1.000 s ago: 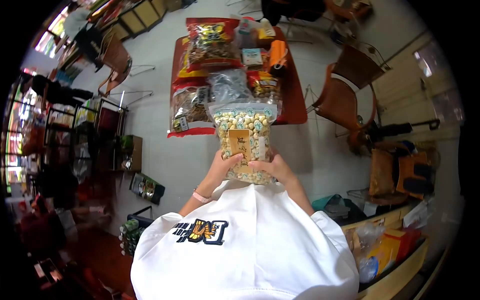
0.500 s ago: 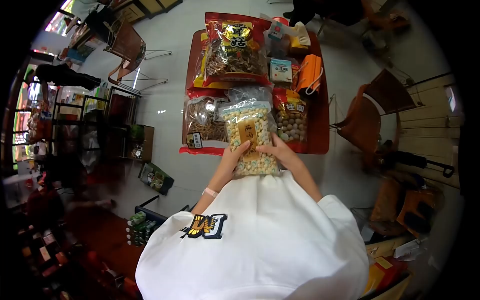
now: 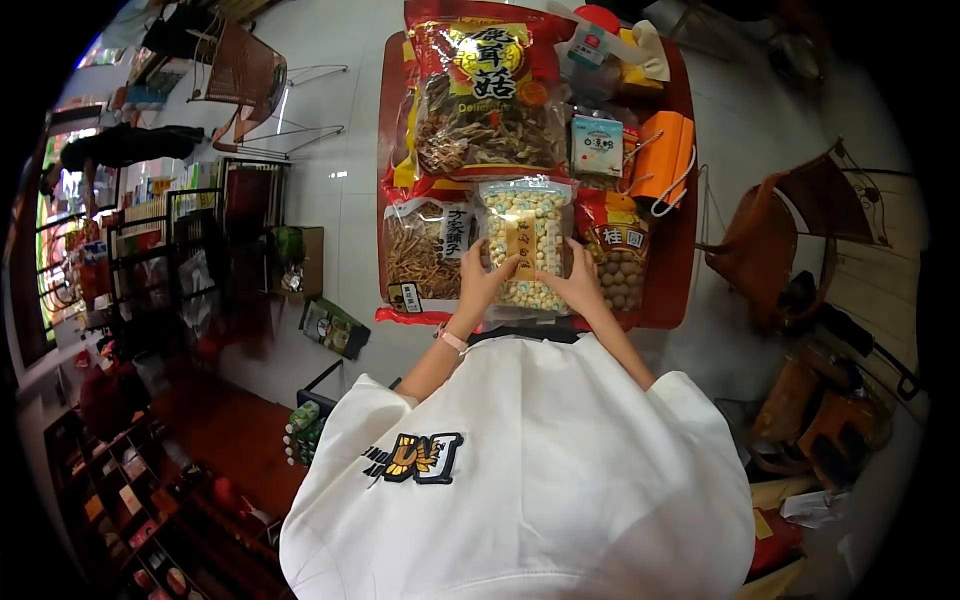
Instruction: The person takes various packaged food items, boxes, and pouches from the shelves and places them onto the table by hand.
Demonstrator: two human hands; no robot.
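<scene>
A clear zip bag of lotus seeds [image 3: 522,230] with a tan paper label lies at the near middle of the red-brown table. My left hand [image 3: 484,282] grips its left edge, with the thumb across the front. On the opposite edge, my right hand [image 3: 577,283] holds it the same way, thumb towards the label. The fingers behind the bag are hidden. To the left is a bag of dried brown strips [image 3: 425,250], close to my left hand. A red-topped bag of dried longans [image 3: 619,262] lies beside my right hand.
Beyond stands a large red bag of dried mushrooms [image 3: 490,110]. A white-and-teal box [image 3: 597,145], an orange box [image 3: 664,160] with white cord and a red-lidded jar [image 3: 593,50] fill the far right. Chairs [image 3: 765,240] stand at the table's right and far left.
The bag of lotus seeds has moved away from my body and down between the dried strips and the longans. Both hands went with it, still gripping. My view has shifted slightly.
</scene>
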